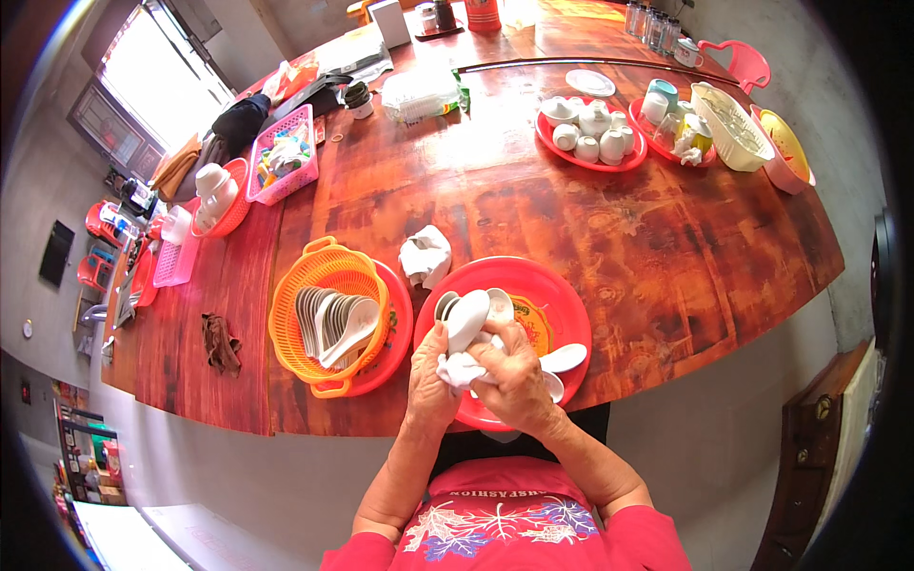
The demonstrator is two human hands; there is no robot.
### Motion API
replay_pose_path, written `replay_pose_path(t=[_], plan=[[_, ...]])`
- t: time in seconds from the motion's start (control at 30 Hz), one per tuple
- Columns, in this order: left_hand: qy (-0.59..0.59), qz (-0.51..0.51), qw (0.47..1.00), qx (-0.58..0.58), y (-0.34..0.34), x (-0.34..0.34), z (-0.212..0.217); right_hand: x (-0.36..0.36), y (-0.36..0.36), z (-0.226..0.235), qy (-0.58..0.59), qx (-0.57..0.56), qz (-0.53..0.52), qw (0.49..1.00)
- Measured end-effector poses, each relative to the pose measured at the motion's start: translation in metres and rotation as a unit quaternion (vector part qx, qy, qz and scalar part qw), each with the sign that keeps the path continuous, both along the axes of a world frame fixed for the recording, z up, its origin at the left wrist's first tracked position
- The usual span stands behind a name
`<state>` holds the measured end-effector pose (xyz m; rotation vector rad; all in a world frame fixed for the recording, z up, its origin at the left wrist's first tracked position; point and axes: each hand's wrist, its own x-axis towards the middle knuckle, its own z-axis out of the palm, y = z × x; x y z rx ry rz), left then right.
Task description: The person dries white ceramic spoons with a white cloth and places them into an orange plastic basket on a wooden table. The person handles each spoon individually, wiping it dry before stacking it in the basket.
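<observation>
Both my hands are together above a red round tray [571, 295]. My left hand [435, 379] is closed on a white soup spoon [466, 320], its bowl pointing up. My right hand [519, 376] grips a white cloth [461, 369] pressed against the spoon's lower part; the handle is hidden by cloth and fingers. More white spoons [564, 358] lie in the tray, some partly behind my hands. To the left, an orange basket [286, 314] holds a stack of white spoons [333, 319] and rests on another red plate [402, 314].
A crumpled white cloth [426, 257] lies beyond the basket, and a brown rag [220, 343] to its left. Farther off are a red plate of white cups [590, 143], a cream basket [731, 126], a pink basket [286, 157] and a clear plastic pack [419, 95].
</observation>
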<state>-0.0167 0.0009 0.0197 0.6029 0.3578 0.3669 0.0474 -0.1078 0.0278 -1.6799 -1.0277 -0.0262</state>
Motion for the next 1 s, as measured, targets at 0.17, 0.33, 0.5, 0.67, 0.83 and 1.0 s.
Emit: replay_pose_path(t=[0.17, 0.33, 0.5, 0.67, 0.83, 1.0], plan=[[-0.009, 0.028, 0.997, -0.066, -0.003, 0.002, -0.006, -0.001, 0.012, -0.004, 0.248, 0.099, 0.003, 0.964], [0.0, 0.053, 0.998, 0.016, -0.005, 0.006, 0.011, 0.001, 0.016, -0.009, 0.161, 0.084, -0.012, 0.983], [0.074, 0.088, 0.929, 0.352, -0.006, 0.007, 0.027, -0.001, 0.017, -0.015, -0.057, 0.025, -0.032, 0.998], [0.049, 0.093, 0.977, 0.185, 0.007, 0.011, 0.02, 0.001, 0.01, -0.008, -0.097, -0.006, -0.004, 0.995], [-0.024, 0.047, 0.998, 0.016, 0.036, 0.004, 0.001, 0.008, -0.015, 0.006, 0.071, 0.03, 0.132, 0.988], [-0.052, -0.037, 0.99, -0.122, 0.013, -0.001, 0.005, 0.024, 0.01, 0.026, 0.006, 0.13, -0.11, 0.985]])
